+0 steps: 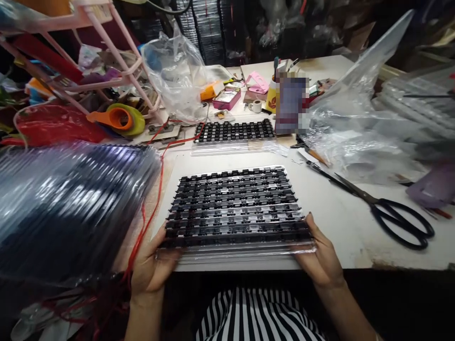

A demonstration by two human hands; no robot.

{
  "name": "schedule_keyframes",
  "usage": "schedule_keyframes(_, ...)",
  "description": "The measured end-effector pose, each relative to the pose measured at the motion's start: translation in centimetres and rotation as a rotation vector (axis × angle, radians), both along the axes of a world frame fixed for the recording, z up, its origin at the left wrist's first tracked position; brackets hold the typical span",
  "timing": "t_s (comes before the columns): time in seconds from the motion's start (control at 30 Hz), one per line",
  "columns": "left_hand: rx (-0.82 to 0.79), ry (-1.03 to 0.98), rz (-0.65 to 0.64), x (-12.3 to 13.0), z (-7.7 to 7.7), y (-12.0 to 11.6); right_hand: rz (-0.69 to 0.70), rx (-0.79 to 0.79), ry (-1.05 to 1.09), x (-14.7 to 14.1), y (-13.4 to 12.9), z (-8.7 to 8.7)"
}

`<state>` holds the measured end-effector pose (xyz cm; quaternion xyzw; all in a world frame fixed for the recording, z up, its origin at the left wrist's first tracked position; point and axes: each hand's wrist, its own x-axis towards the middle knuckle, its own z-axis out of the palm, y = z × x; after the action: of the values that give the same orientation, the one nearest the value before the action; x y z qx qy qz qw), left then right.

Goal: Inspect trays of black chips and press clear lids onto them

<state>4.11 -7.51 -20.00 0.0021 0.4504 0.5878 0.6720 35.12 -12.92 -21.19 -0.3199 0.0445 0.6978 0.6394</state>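
Observation:
A clear plastic tray (234, 253) filled with rows of small black parts (231, 203) is held level over the front edge of the white table. My left hand (151, 263) grips its near left corner, fingers partly hidden beneath. At the near right corner my right hand (320, 255) is closed on the same tray, with its fingertips under the plastic. Farther back on the table lies a second tray of black parts (234, 130).
Stacked plastic trays (67, 208) fill the left side, beside a red cord (142, 227). Black-handled scissors (377, 203) lie on the right. Clear plastic bags (355, 128) stand behind them. A pink rack (121, 61), an orange scoop (117, 117) and a tape roll (256, 106) are farther back.

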Motion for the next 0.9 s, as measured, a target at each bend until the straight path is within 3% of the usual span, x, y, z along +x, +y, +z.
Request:
schedule_keyframes(0.2,0.237,-0.108,-0.026,-0.1,-0.7,-0.8,0.04,0.111,0.016,-0.2,0.1,0.0)
schedule_keyframes(0.47,0.086,-0.023,-0.017,1.2,-0.1,-0.5,0.026,0.16,0.054,-0.2,0.1,0.2)
schedule_keyframes(0.9,0.162,-0.026,-0.068,0.8,-0.7,-0.5,0.001,0.14,0.015,-0.3,-0.4,0.3)
